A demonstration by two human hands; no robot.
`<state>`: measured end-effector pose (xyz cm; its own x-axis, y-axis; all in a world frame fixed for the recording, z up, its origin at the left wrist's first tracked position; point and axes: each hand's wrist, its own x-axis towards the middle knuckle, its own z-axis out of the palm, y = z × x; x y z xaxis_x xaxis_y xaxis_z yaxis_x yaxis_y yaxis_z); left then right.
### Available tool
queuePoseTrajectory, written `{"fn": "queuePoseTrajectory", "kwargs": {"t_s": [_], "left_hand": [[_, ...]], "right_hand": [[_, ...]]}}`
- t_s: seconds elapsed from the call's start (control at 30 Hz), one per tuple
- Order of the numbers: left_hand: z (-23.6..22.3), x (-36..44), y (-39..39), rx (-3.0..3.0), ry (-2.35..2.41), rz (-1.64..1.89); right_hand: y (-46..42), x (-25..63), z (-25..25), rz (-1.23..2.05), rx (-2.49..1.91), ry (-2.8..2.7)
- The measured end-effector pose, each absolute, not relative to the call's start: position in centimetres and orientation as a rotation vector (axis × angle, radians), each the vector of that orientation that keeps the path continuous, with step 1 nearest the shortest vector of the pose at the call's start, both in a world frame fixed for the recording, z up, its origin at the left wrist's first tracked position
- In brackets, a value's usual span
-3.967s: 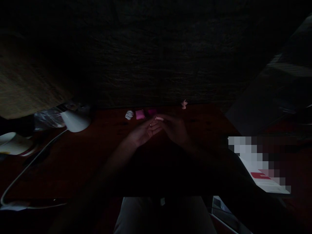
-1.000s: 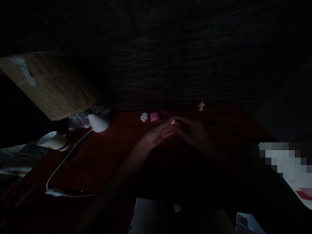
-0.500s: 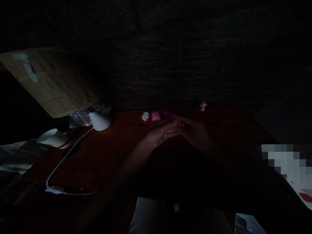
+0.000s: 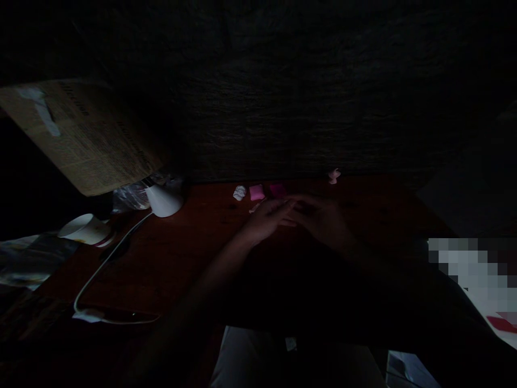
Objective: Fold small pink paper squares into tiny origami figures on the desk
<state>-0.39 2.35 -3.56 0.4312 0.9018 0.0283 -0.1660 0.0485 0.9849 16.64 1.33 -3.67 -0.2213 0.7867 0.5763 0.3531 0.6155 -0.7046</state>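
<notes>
The scene is very dark. My left hand and my right hand meet fingertip to fingertip over the back of a reddish-brown table. Both hands have their fingers drawn together, and whatever lies between them is hidden. A small pale sliver shows just left of my left fingers. Right behind the hands lie a white lump, a pink lump and a magenta lump in a row. A tiny pale pink figure stands at the table's back edge, to the right.
A white cone-shaped lamp part with a white cable sits at the left, beside a paper cup and crumpled clear plastic. A printed brown sheet leans above them. Papers lie at the right. A dark wall rises behind.
The pale pink piece that showed between my fingertips is now covered as my left hand turns palm down over my right fingers. The view has barely shifted in the last second.
</notes>
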Motion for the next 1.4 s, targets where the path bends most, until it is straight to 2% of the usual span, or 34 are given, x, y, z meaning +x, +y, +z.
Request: {"fn": "queuePoseTrajectory", "kwargs": {"t_s": [0.47, 0.67, 0.87, 1.4], "left_hand": [[-3.33, -0.07, 2.26, 1.230, 0.807, 0.920], [-2.95, -0.38, 2.17, 1.356, 0.927, 1.099], [-2.95, -0.47, 2.22, 1.351, 0.904, 1.022], [-2.92, -0.64, 2.30, 1.036, 0.761, 1.008]], "right_hand": [[1.16, 16.84, -3.40, 0.538, -0.929, -1.797], [1.34, 16.96, -3.25, 0.523, -0.976, -1.827], [1.25, 16.70, -3.42, 0.507, -1.005, -1.826], [1.29, 16.53, -3.22, 0.605, -0.876, -1.876]]}}
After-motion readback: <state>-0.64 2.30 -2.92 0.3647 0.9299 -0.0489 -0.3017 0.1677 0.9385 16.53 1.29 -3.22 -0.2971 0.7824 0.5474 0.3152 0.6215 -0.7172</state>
